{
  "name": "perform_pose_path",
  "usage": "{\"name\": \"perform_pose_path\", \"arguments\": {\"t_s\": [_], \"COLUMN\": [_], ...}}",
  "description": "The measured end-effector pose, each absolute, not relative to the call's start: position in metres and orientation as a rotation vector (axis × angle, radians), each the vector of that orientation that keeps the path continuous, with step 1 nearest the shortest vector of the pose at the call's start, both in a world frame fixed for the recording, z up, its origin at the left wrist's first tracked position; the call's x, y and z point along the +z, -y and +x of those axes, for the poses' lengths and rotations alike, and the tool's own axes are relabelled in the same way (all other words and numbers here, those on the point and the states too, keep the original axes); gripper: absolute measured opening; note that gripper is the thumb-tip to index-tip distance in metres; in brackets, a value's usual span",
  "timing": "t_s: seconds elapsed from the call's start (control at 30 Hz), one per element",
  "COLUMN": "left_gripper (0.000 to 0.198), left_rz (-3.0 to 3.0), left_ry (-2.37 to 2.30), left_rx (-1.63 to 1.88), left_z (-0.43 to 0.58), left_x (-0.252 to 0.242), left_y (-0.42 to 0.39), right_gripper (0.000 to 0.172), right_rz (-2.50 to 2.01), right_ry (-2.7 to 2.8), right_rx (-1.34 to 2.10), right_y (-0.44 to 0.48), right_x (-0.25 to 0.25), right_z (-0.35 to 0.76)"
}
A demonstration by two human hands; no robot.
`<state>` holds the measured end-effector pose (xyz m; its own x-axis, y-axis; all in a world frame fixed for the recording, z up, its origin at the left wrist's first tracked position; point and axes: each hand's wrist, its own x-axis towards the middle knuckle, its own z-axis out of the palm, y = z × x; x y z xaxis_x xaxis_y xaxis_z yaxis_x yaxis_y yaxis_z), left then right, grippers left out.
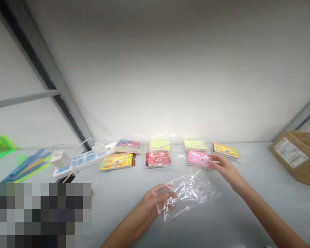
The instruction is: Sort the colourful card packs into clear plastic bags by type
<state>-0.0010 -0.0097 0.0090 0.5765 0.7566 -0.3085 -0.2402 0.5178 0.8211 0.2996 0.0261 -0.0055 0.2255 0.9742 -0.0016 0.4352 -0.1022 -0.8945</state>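
Observation:
A crumpled clear plastic bag (192, 191) hangs from my left hand (153, 203), its edge between the thumb and fingers. My right hand (224, 168) reaches over the grey table to a stack of pink cards (197, 159). Its thumb and fingertips pinch the right edge of the pink cards; how many they grip is hidden. Directly behind lies a stack of yellow-green cards (195, 145). To the right of that is an orange-yellow card stack (226, 150). Left of the pink cards lie red cards (158, 159), with another yellow-green stack (160, 145) behind them.
Yellow cards (118, 161) and blue-red cards (127, 146) lie farther left. Beside them is a white power strip (85, 160) with plugs and cables. A cardboard box (296, 156) stands at the right. Blue and neon-green pieces (28, 165) lie at the left. The lower left is pixelated.

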Motion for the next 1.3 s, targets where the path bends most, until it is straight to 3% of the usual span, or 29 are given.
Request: {"name": "perform_pose_path", "arguments": {"t_s": [0.23,0.63,0.9,1.3], "left_gripper": [0.036,0.036,0.028,0.037], "left_rz": [0.88,0.857,0.876,0.758], "left_ry": [-0.752,-0.745,-0.755,-0.826], "left_rx": [0.639,0.628,0.631,0.714], "left_z": [-0.002,-0.002,-0.002,-0.004], "left_x": [0.016,0.009,0.011,0.017], "left_y": [0.013,0.009,0.009,0.009], "right_gripper": [0.056,0.031,0.034,0.032], "right_rz": [-1.862,-1.88,-1.848,-1.763], "right_ry": [1.3,1.625,1.798,2.138], "right_rx": [0.701,0.732,0.821,1.036], "right_y": [-0.066,-0.088,-0.072,-0.007], "right_x": [-0.032,-0.02,-0.019,-0.004], "right_z": [0.323,0.34,0.346,0.311]}}
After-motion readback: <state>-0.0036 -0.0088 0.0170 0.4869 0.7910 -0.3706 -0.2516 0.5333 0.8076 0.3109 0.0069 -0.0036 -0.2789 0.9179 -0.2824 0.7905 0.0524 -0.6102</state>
